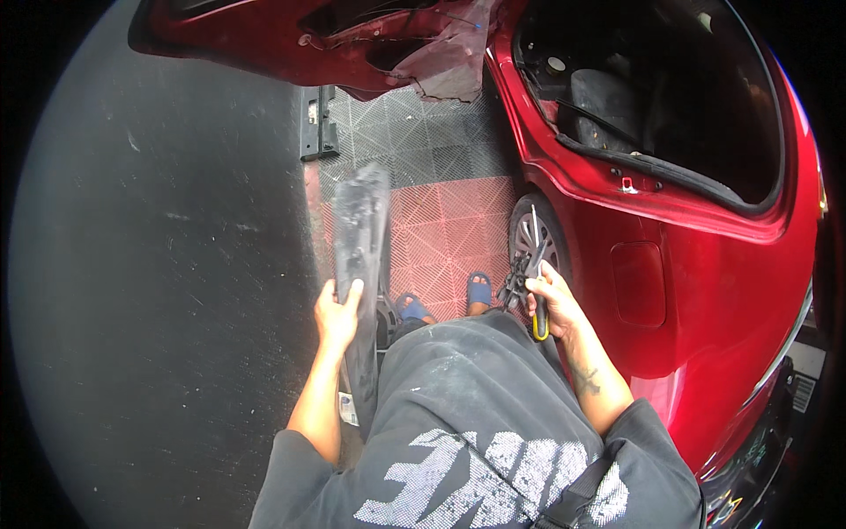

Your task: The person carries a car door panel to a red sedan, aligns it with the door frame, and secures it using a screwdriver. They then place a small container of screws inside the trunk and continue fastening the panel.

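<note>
My left hand (338, 310) is closed round the edge of a long, dusty dark-grey trim panel (361, 225), which stands lengthwise in front of my left side. On the other side, my right hand (555, 301) grips a screwdriver (540, 326) with a black and yellow handle, its thin shaft pointing away from me. Small black pieces (514, 284) show beside the fingers of that hand; whether they are held in it I cannot tell. A red car's rear side panel (608, 309) is close to my right hand.
An open red car door (238, 48) with its inner side bared and torn sheeting (454, 66) hangs ahead. Right of it is the dark car opening (652, 97), with a wheel (551, 234) below. A black wall (167, 264) borders the left; a black bracket (315, 132) stands beside it.
</note>
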Tool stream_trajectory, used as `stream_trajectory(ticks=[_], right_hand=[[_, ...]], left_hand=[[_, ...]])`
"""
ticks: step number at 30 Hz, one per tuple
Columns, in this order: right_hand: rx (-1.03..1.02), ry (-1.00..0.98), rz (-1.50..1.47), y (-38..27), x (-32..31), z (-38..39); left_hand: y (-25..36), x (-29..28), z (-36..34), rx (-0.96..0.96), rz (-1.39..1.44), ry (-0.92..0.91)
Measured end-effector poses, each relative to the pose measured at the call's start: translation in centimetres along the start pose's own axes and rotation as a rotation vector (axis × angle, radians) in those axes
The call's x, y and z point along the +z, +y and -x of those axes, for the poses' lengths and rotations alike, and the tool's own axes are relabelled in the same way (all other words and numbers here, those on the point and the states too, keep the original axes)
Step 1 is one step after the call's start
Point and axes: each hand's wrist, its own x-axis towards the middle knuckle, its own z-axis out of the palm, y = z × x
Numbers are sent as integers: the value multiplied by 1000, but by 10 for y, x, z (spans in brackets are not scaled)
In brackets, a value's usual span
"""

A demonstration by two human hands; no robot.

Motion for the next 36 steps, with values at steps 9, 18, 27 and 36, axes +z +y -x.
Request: stream_trajectory(ticks=[9,18,27,36], right_hand=[[69,-148,115,-25,0,-16],[134,-290,147,-39,-24,-57],[247,-291,89,28,-67,-96],[180,-206,97,31,-105,-78]], left_hand=[[81,-35,-23,121,363,334],[130,-30,-48,272,432,553],[156,31,-48,260,363,741],[196,82,-73,168,661,741]])
